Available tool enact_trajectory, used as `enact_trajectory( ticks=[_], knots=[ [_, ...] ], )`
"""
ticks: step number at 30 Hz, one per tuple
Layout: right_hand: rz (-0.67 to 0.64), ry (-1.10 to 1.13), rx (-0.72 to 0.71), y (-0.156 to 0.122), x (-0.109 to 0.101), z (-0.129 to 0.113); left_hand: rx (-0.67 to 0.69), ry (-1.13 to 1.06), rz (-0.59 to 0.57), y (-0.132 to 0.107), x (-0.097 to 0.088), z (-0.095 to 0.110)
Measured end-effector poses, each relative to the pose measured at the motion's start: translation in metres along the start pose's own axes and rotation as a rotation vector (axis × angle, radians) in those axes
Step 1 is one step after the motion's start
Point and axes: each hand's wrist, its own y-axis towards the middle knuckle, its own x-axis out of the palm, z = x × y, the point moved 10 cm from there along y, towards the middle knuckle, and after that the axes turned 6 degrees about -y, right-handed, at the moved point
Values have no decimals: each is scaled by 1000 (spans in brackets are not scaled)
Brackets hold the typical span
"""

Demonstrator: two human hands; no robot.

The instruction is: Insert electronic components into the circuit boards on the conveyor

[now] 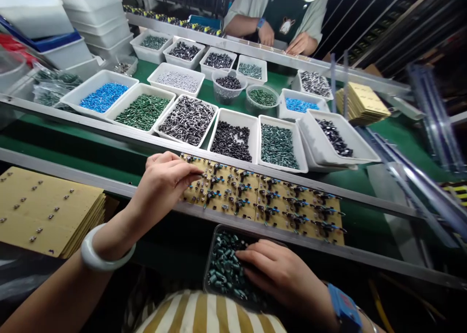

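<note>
My left hand (164, 180) is pinched at the left end of a tan circuit board panel (262, 199) on the conveyor rail, its fingertips on a small dark part at the board. My right hand (277, 270) rests in a clear tray of dark green capacitors (224, 270) at my lap, with its fingers curled among the parts. The board carries several rows of black and blue components. A white bangle (105, 255) circles my left wrist and a blue watch (343, 306) sits on my right.
White trays of blue, green, black and striped components (189, 119) line the green belt beyond the board. A stack of blank tan boards (44, 211) lies at left, another stack (361, 104) at right. A person across the line works with both hands (288, 39).
</note>
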Motion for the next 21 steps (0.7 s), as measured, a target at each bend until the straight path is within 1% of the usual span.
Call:
enact_trajectory(
  ticks=[2, 4, 6, 9, 11, 15, 18, 21],
  knots=[
    [59, 24, -2, -5, -6, 1, 5, 97, -3, 7, 2, -1],
    [121, 42, -19, -6, -12, -1, 13, 164, -31, 13, 7, -1],
    [166, 56, -42, -6, -16, -5, 39, 221, -66, 18, 13, 0],
    [220, 46, -33, -7, -21, -6, 88, 290, -103, 20, 19, 2],
    [251, 47, -15, -9, -24, -5, 103, 306, -106, 20, 20, 1],
    [297, 117, -4, -10, -30, -4, 128, 320, -97, 19, 19, 0],
    [320, 146, -1, -11, -34, -3, 140, 344, -72, 19, 18, 1],
    [356, 159, 30, -14, -38, -1, 158, 365, -76, 20, 19, 2]
  ],
)
